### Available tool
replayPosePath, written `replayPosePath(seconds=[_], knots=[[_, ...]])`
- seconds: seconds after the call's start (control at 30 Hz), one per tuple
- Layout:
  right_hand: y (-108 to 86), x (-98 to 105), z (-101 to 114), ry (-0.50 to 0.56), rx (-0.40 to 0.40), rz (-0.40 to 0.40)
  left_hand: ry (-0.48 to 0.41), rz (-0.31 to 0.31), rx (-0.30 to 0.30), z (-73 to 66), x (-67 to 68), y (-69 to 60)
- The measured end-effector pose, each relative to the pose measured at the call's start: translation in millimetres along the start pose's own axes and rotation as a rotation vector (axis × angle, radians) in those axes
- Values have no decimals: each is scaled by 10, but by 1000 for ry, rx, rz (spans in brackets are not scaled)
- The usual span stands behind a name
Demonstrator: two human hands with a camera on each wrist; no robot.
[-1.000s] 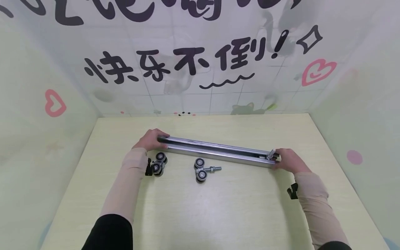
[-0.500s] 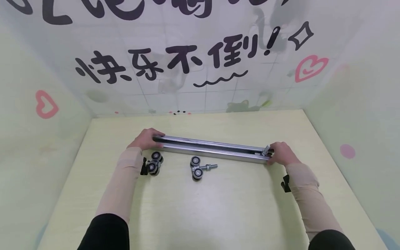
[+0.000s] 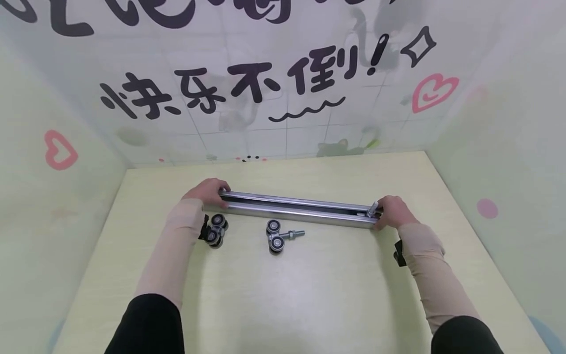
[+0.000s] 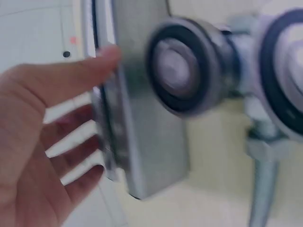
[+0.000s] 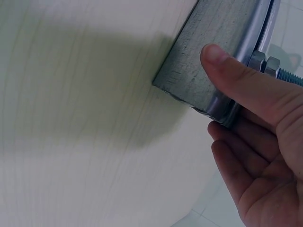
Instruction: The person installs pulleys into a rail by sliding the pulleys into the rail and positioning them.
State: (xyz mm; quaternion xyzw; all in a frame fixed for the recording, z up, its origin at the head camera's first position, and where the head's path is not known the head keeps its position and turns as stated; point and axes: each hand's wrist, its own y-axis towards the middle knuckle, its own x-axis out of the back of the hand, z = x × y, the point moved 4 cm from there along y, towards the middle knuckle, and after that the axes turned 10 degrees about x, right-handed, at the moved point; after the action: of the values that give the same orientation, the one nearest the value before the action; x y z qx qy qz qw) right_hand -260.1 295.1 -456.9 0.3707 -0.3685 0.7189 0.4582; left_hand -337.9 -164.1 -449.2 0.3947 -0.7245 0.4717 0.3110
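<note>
A long silver metal rail (image 3: 296,209) with a slot along its top lies slightly slanted between my two hands. My left hand (image 3: 208,191) holds its left end, the thumb on the near side and the other fingers beyond it. At the opposite end my right hand (image 3: 395,211) grips the rail, its thumb on the side wall (image 5: 203,56). A threaded bolt (image 3: 374,208) with nuts sticks out of the slot by the right hand. One roller trolley (image 3: 217,231) sits close to my left wrist; another roller trolley (image 3: 275,237), with its bolt pointing right, lies before the rail.
The pale wooden table (image 3: 283,305) meets a printed back wall (image 3: 247,142) with black lettering. Side walls (image 3: 495,177) stand on both sides. Black straps (image 3: 400,253) sit on the wrists.
The head view has shifted slightly. My left fingers reach less far over the rail's left end than before. My right hand keeps its hold, and the trolleys stay in place.
</note>
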Motion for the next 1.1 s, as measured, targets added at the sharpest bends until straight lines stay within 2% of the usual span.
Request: replayPosePath(seconds=[0.1, 0.2, 0.33, 0.43, 0.6, 0.8, 0.97, 1.07, 1.1], knots=[[-7, -5, -16, 12, -4, -8, 69, 15, 22, -112, 22, 13], [-14, -1, -16, 34, -19, -17, 116, 22, 42, -307, 53, 20], [-17, 33, 9, 32, -30, -21, 155, 10, 24, -612, 60, 87], [-6, 47, 18, 28, -29, -22, 175, 6, 6, -821, 8, 175], [14, 23, 8, 56, -33, -17, 228, -25, -53, -1201, -130, 321], [14, 6, 2, 66, -43, -17, 277, -46, -152, -1772, -317, 402], [-13, 6, 5, 85, -57, -17, 337, -33, -213, -2211, -516, 414], [-31, 5, 3, 93, -59, -24, 339, -25, -248, -2431, -637, 448], [-36, 4, 2, 98, -59, -25, 322, -36, -280, -2475, -709, 528]])
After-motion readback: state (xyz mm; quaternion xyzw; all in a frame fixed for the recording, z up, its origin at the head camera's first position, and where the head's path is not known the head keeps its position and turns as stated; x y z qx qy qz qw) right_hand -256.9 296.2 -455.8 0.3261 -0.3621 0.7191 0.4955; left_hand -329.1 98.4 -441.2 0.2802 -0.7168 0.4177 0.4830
